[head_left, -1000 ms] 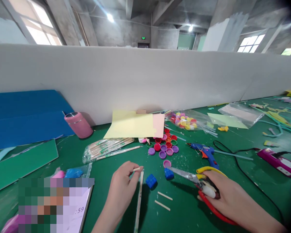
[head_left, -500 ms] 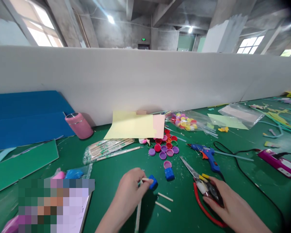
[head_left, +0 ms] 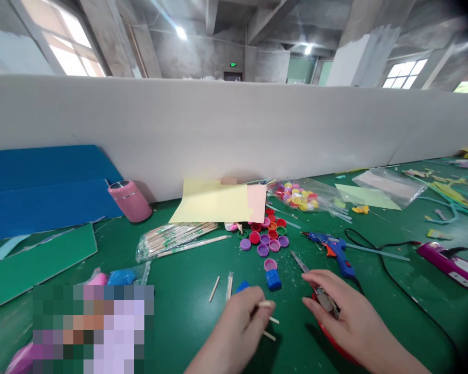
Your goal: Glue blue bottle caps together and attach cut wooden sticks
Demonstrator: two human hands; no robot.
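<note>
My left hand (head_left: 237,324) is closed in a pinch around a short pale wooden stick (head_left: 265,304). Under and beside it lie two more cut sticks (head_left: 273,320), partly covered by the fingers, and a blue cap-like piece (head_left: 242,286) shows behind the knuckles. To its left are another short stick (head_left: 214,289) and a clear-wrapped stick (head_left: 229,285). My right hand (head_left: 347,311) is curled around red-handled pliers (head_left: 329,304); the fingers hide most of them. A scissor blade (head_left: 298,262) points out from beyond that hand.
Coloured bottle caps (head_left: 264,239) cluster ahead, with a blue cap (head_left: 273,279) nearer. A glue gun (head_left: 333,249) with its cable lies right. Bagged sticks (head_left: 175,239), yellow paper (head_left: 212,202) and a pink cup (head_left: 130,201) stand along the white partition (head_left: 226,135).
My left hand has moved right, over the cut sticks, leaving one short stick behind on the left. My right hand has moved slightly left and closed further over the pliers; the scissor blade stays put.
</note>
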